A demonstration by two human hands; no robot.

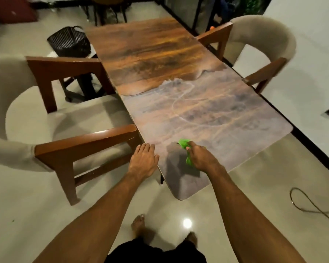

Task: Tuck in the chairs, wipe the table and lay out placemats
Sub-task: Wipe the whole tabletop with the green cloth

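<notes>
Under the right hand (201,158), a green cloth (183,143) is gripped against the table (150,54) — wiping seems under way. Left of it, the left hand (143,160) rests flat on the edge, fingers straight — likely bracing.

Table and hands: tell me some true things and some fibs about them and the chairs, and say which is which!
1. The right hand holds a green cloth on the table. True.
2. The left hand holds a placemat. False: it is open and empty, at the table's edge.
3. A left chair and a right chair flank the table. True.
4. The black basket sits on the table. False: it stands on the floor.
</notes>
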